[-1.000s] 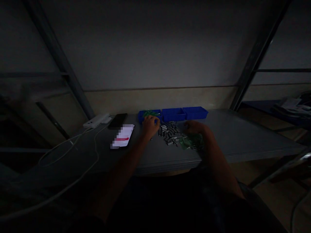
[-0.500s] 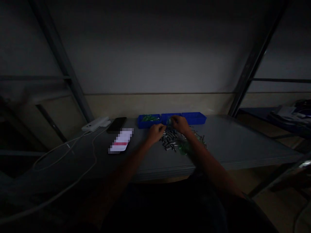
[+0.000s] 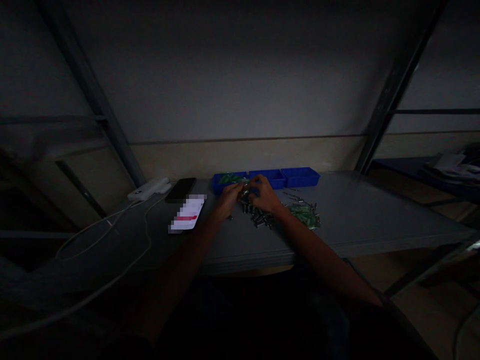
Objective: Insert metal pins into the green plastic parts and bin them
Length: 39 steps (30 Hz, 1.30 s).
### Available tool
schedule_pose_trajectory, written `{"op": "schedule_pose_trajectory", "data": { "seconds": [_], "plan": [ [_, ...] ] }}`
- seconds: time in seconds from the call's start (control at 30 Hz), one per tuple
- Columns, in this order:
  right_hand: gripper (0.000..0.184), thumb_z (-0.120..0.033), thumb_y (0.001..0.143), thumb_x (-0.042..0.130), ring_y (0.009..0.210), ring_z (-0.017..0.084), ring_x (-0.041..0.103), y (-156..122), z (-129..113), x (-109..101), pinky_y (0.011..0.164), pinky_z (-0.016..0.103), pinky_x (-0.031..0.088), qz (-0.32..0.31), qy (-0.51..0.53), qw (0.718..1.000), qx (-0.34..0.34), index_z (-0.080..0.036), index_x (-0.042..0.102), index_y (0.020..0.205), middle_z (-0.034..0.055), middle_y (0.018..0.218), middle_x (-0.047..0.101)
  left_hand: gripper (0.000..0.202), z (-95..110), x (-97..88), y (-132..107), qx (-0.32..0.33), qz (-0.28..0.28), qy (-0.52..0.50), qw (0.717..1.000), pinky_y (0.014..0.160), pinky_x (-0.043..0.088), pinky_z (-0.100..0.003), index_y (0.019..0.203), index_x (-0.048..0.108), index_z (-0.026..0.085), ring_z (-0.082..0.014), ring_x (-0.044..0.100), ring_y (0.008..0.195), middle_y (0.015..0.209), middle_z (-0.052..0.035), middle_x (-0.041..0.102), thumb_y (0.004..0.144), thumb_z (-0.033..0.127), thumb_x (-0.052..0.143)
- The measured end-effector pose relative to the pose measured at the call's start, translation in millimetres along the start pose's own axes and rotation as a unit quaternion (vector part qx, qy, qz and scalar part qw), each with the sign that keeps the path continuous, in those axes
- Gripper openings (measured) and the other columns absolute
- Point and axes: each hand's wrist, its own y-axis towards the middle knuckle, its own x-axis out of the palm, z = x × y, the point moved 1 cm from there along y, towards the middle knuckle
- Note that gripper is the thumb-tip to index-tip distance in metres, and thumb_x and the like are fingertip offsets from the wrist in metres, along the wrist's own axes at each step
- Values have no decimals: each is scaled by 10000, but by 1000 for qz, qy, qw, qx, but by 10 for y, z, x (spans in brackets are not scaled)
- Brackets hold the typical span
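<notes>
My left hand (image 3: 228, 199) is closed, its fingertips pinched around something small and shiny that I cannot make out in the dim light. Close beside it, my right hand (image 3: 263, 195) has its fingers curled in toward the same spot. Below the hands lies a pile of small metal cylindrical pieces (image 3: 259, 220), partly hidden by my right hand and forearm. To the right of that forearm is a heap of green pieces (image 3: 305, 216), with thin metal screws (image 3: 294, 196) scattered behind it. Behind the hands stand joined blue bins; the left bin (image 3: 219, 189) contains green pieces.
The middle blue bin (image 3: 278, 181) and right blue bin (image 3: 302, 178) line the table's back. At left are a lit phone (image 3: 189, 212), a dark phone-like slab (image 3: 181, 190), a white power strip (image 3: 149, 189) and a trailing cable (image 3: 148, 240). Metal posts frame the grey table (image 3: 360, 215).
My right hand has moved left and slightly down from the middle bin to meet my left hand, which shifted slightly left. The green heap is more exposed. The view has tilted slightly.
</notes>
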Motion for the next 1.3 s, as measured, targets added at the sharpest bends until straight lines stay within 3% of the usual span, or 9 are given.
{"op": "schedule_pose_trajectory", "data": {
  "seconds": [0.1, 0.2, 0.3, 0.4, 0.57, 0.73, 0.9, 1.1, 1.3],
  "plan": [
    [168, -275, 757, 569, 888, 198, 500, 27, 57, -37, 850, 338, 402, 41, 34, 995, 82, -158, 688, 745, 62, 855, 573, 219, 47, -21, -8, 34, 10, 6, 999, 511, 329, -233, 675, 604, 174, -108, 479, 561, 620, 15, 528, 779, 366, 599],
    [448, -511, 831, 465, 736, 168, 502, 45, 79, -64, 717, 287, 381, 25, 116, 978, 171, -149, 639, 632, 25, 643, 541, 169, 77, -37, 2, 64, -25, 16, 997, 576, 389, -243, 745, 650, 179, -128, 539, 660, 702, 5, 594, 761, 344, 619],
    [621, -657, 829, 338, 577, 140, 477, 49, 85, -72, 594, 272, 335, -2, 240, 934, 264, -148, 621, 610, 9, 528, 505, 174, 90, -26, 11, 92, -92, 40, 991, 730, 459, -308, 872, 704, 205, -170, 596, 805, 839, -14, 671, 731, 284, 641],
    [584, -684, 767, 420, 476, 110, 404, 46, 86, -63, 526, 270, 289, -4, 316, 891, 325, -166, 549, 531, -2, 476, 471, 205, 114, -34, 8, 139, -99, 82, 982, 944, 424, -384, 851, 730, 222, -202, 592, 1006, 1002, -32, 685, 696, 164, 609],
    [404, -552, 635, 626, 446, 71, 311, 29, 104, -20, 480, 243, 233, -14, 362, 881, 305, -179, 498, 548, -61, 464, 400, 234, 178, -57, -33, 162, -49, 172, 970, 1054, 344, -406, 581, 681, 197, -208, 548, 1118, 1129, -30, 640, 644, 59, 503],
    [341, -491, 672, 582, 530, 91, 396, 35, 176, 6, 525, 233, 297, 27, 297, 921, 249, -152, 602, 636, -38, 544, 496, 207, 243, -8, -81, 132, -30, 186, 973, 983, 393, -379, 587, 679, 207, -210, 583, 993, 888, -34, 674, 654, 89, 523],
    [319, -427, 720, 528, 588, 108, 456, 45, 239, 17, 571, 235, 331, 60, 222, 950, 211, -135, 651, 692, -16, 613, 556, 138, 273, 49, -119, 18, -43, 143, 989, 732, 447, -296, 634, 701, 216, -187, 584, 784, 755, -28, 675, 711, 270, 600],
    [328, -428, 743, 528, 524, 100, 429, 25, 182, -26, 525, 236, 314, 48, 200, 954, 220, -140, 604, 607, -25, 541, 502, 576, 237, 30, -111, -160, -61, 42, 984, 466, 317, -238, 561, 653, 174, -114, 447, 488, 534, -43, 546, 829, 626, 417],
    [189, -270, 707, 564, 705, 138, 590, 3, 112, -44, 693, 252, 434, 24, 222, 955, 195, -135, 665, 791, 31, 778, 674, 352, 237, 36, -117, -178, -69, -40, 981, 482, 324, -215, 628, 599, 145, -82, 462, 488, 575, -14, 541, 818, 441, 573]
  ]
}}
